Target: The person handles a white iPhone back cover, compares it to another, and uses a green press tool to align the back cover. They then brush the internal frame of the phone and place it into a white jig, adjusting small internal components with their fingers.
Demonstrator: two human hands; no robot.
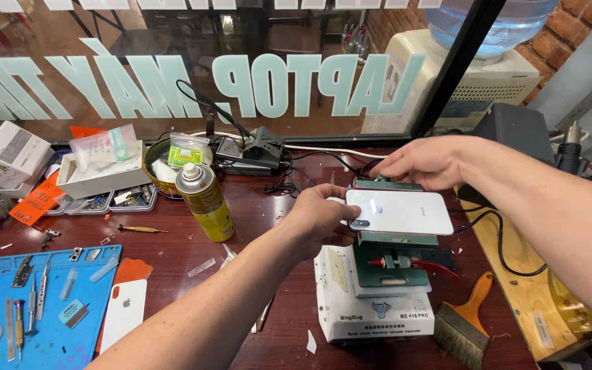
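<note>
My left hand point(320, 219) grips the near-left end of a white smartphone point(402, 211) that lies face down, its back and camera up, on top of a green-and-white machine point(371, 301). My right hand point(423, 163) reaches over the phone's far edge, fingers touching the top of the machine's green clamp point(388, 185) behind it. A red lever point(433, 266) sticks out of the machine below the phone.
A yellow spray can point(205, 202) stands left of my left hand. A blue work mat point(35, 308) with tweezers and small tools, and a white phone back cover point(123, 314), lie at the front left. An orange-handled brush point(466, 322) rests at the right. Boxes, cables and a glass window stand behind.
</note>
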